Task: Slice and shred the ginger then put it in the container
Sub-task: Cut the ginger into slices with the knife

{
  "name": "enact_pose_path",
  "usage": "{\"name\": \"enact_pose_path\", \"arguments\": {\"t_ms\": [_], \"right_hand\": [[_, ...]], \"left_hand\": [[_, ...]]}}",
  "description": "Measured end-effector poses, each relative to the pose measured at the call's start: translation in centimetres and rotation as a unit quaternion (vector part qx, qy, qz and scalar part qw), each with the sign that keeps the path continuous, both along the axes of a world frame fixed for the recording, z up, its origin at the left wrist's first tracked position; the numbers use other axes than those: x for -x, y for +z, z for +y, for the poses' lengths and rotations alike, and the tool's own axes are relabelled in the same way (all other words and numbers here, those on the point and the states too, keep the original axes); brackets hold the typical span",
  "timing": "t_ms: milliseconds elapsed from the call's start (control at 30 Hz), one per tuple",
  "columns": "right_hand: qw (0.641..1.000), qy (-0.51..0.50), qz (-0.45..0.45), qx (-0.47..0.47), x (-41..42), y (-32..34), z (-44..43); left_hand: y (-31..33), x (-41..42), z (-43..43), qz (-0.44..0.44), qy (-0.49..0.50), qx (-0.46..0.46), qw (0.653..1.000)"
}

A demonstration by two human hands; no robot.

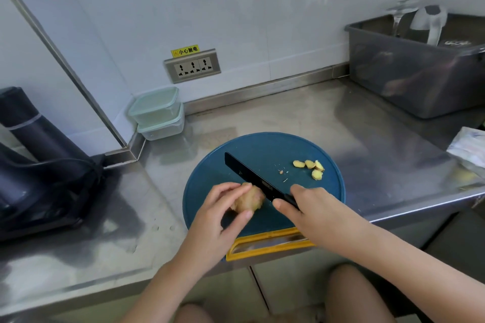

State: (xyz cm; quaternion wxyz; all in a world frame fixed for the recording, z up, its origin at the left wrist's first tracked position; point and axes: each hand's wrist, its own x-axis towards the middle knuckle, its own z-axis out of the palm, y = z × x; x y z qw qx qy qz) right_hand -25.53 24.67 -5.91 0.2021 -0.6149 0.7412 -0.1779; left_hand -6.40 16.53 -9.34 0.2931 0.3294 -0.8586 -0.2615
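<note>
On the round blue board [252, 149], the left hand [223, 215] grips one ginger lump [249, 200]. The right hand [312, 207] grips one black knife [252, 174]. Four slices [309, 167] lie behind the knife. Two stacked containers [157, 113] sit beyond the board.

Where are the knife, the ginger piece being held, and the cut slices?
knife [246, 174], head view, middle of blade
ginger piece [249, 199], head view, exposed top
cut slices [309, 165], head view, middle slice

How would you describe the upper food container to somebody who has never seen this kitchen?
Find the wall socket panel with its yellow warning label. Below it, in the counter's corner, two clear lidded boxes are stacked. The upper container rests on the lower container and sits slightly further left.
</note>
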Motion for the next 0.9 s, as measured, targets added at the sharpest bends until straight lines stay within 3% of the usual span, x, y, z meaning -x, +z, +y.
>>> {"name": "enact_pose_path", "arguments": {"t_ms": [200,467,700,900], "right_hand": [[1.000,-0.016,-0.017,0.007,-1.1,-0.4,0.4],[0.995,-0.044,0.071,0.063,-3.1,-1.0,2.1],[0.991,-0.020,0.109,0.071,-3.0,-1.4,2.6],[0.987,0.008,0.136,0.080,-2.9,-1.5,3.3]], "left_hand": [[-0.4,0.9,1.0,0.017,0.034,0.061,0.997],[-1.0,2.1,1.7,0.021,0.083,0.107,0.991],[-0.8,2.5,1.7,-0.019,0.112,0.116,0.987],[-0.9,2.5,1.7,-0.003,0.110,0.103,0.989]]}}
